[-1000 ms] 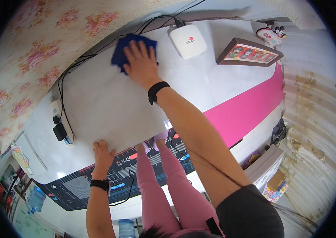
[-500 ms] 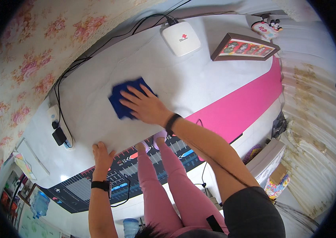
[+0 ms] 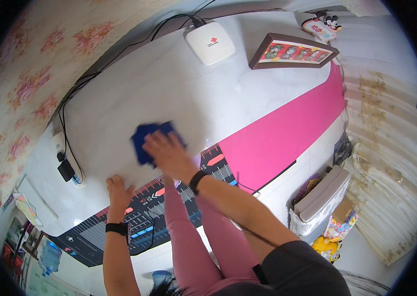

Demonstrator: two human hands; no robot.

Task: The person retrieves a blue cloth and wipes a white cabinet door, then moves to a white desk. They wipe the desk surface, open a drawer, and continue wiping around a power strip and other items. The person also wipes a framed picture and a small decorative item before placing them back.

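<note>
My right hand (image 3: 170, 155) lies flat with fingers spread on a dark blue cloth (image 3: 140, 140), pressing it against the white marble-patterned tabletop (image 3: 120, 118). The cloth is rumpled, and its near right part is hidden under the palm. At the table's front edge, to the left, my left hand (image 3: 118, 192) rests with its fingers stretched over the tabletop and the thumb apart. It holds nothing. Dark bands circle both wrists.
Along the back stand a white router box (image 3: 210, 43), a brown picture frame (image 3: 295, 51) and a small figurine (image 3: 319, 28). A power strip (image 3: 69, 158) with black cables lies at the left. A pink mat (image 3: 282, 128) and a black patterned mat (image 3: 90, 237) border the front.
My right hand and the blue cloth have moved nearer to me across the tabletop. The left hand stays at the front edge. The view has shifted slightly.
</note>
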